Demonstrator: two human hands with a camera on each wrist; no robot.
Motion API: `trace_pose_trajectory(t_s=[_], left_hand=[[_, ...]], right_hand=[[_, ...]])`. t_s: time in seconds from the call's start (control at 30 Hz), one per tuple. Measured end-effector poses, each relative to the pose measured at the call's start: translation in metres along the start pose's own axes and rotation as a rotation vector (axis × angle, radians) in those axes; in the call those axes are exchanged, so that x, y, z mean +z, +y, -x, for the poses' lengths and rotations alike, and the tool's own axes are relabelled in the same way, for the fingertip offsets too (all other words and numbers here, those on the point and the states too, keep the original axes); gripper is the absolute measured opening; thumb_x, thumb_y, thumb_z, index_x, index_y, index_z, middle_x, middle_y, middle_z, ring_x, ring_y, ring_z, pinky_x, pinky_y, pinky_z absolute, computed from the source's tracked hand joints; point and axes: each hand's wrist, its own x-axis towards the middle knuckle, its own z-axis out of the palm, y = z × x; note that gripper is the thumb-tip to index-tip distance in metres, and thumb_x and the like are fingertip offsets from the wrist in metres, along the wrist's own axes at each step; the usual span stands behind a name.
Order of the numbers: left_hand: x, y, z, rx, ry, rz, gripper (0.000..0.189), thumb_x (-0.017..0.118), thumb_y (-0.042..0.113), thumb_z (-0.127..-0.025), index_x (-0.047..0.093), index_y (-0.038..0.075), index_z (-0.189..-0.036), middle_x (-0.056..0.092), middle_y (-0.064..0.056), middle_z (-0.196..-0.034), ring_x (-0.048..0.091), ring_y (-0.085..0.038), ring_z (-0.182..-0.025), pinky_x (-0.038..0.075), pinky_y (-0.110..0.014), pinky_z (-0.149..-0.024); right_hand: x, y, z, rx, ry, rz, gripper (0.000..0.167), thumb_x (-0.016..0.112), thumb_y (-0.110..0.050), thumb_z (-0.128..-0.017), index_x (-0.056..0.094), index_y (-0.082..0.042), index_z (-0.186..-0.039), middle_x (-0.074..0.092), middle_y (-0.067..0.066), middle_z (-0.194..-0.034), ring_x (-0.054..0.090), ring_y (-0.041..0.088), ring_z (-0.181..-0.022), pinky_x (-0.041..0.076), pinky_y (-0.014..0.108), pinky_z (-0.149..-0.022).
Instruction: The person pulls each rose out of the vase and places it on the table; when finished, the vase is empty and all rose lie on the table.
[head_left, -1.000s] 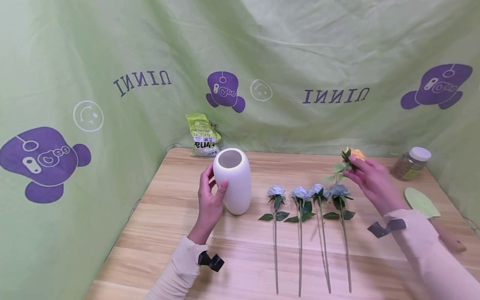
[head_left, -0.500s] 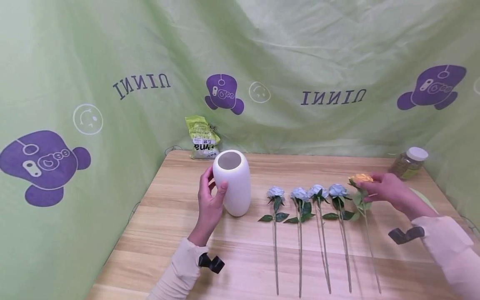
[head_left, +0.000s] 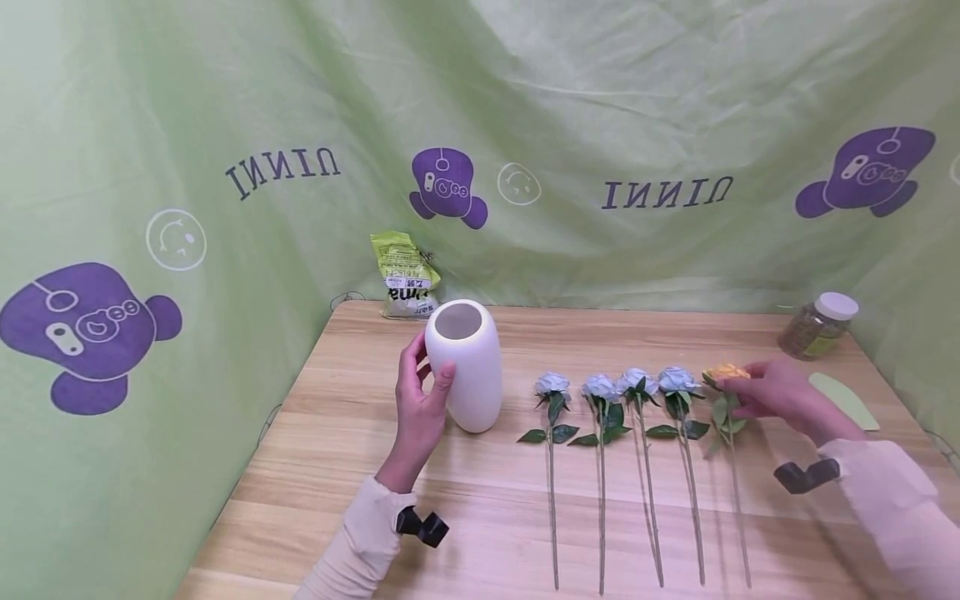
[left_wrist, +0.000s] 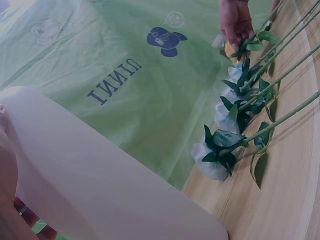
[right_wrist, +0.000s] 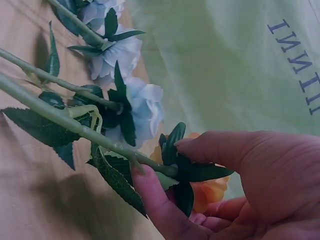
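My left hand grips the left side of a tall white vase, thumb at the front. The vase stands upright, its round mouth facing up. To the right, my right hand pinches an orange artificial rose just under its bloom. In the right wrist view, thumb and fingers close about the rose's green leaves and stem, the orange petals partly behind them. Its stem points toward the table's front, beside a row of several pale blue artificial roses lying with blooms away from me.
A green and white bag stands at the back edge, behind the vase. At the back right is a jar with a white lid. A pale green flat blade lies by my right sleeve, partly covered. Green printed cloth encloses the wooden table.
My right hand has brought the orange rose from the back toward me and down, to the right end of the blue row. My left hand and the vase have stayed put.
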Motion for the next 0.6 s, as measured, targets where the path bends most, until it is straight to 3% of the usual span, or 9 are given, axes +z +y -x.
trace_pose_trajectory(t_s=[0.27, 0.6], left_hand=[[0.000, 0.001, 0.001, -0.004, 0.000, -0.009, 0.055, 0.062, 0.017, -0.097, 0.040, 0.015, -0.148, 0.047, -0.007, -0.146, 0.048, -0.029, -0.131, 0.039, -0.051, -0.109], [0.000, 0.000, 0.001, -0.006, 0.002, -0.005, 0.055, 0.062, 0.017, -0.097, 0.041, 0.015, -0.148, 0.048, -0.007, -0.145, 0.048, -0.030, -0.131, 0.040, -0.052, -0.109]], right_hand=[[0.005, 0.009, -0.001, 0.008, -0.007, -0.047, 0.045, 0.059, -0.020, -0.101, 0.054, 0.021, -0.119, 0.073, -0.002, -0.081, 0.073, 0.008, -0.069, 0.061, 0.029, -0.070], [0.010, 0.013, -0.006, 0.046, 0.008, -0.027, 0.051, 0.062, -0.027, -0.099, 0.052, 0.018, -0.119, 0.072, 0.000, -0.080, 0.073, 0.009, -0.069, 0.061, 0.027, -0.069]])
